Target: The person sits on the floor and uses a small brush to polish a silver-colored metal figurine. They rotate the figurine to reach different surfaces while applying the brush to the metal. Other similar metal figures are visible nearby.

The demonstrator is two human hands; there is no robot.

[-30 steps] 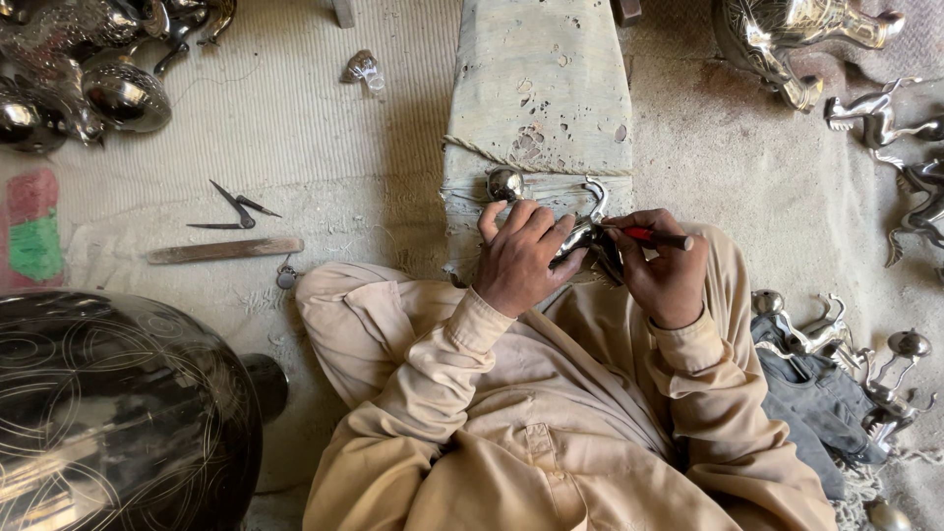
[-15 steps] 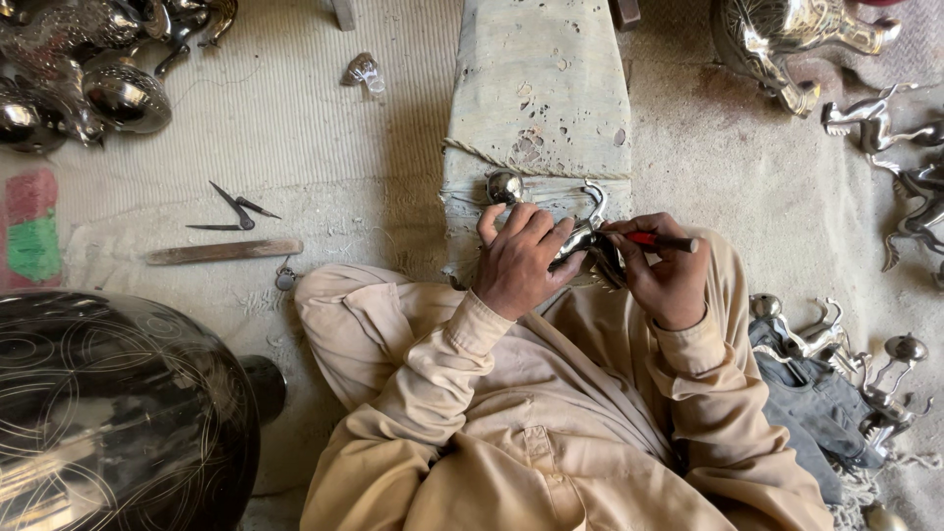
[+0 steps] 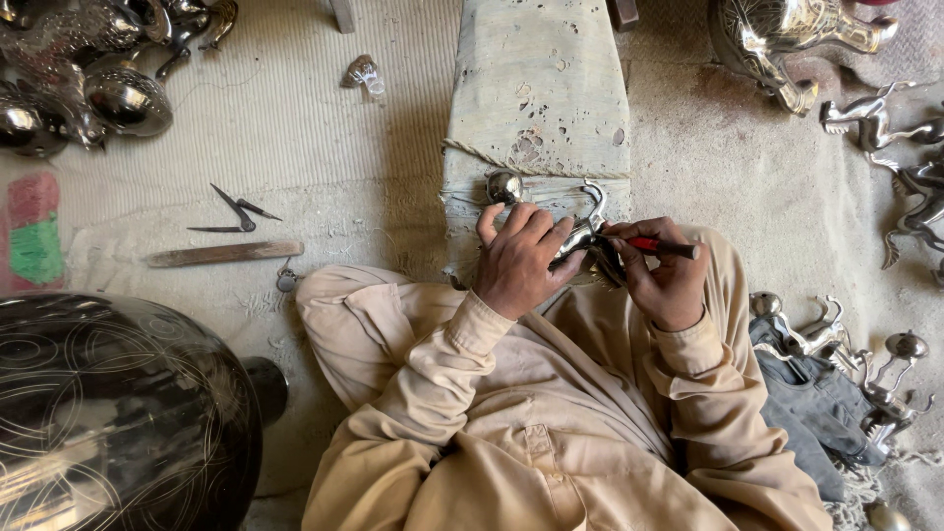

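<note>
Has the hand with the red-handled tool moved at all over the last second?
No. The right hand holds the red-handled tool at the same spot beside the wooden block, with the left hand steadying the small metal figure.

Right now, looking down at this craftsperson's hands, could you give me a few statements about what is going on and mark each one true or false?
1. The left hand steadies a small shiny metal figurine on the pale stone block. True.
2. The right hand holds a blue brush. False: it holds a red-handled tool.
3. A pair of dark metal dividers lies on the mat. True.
4. The large dark engraved bowl sits upper right. False: it is lower left.
</note>
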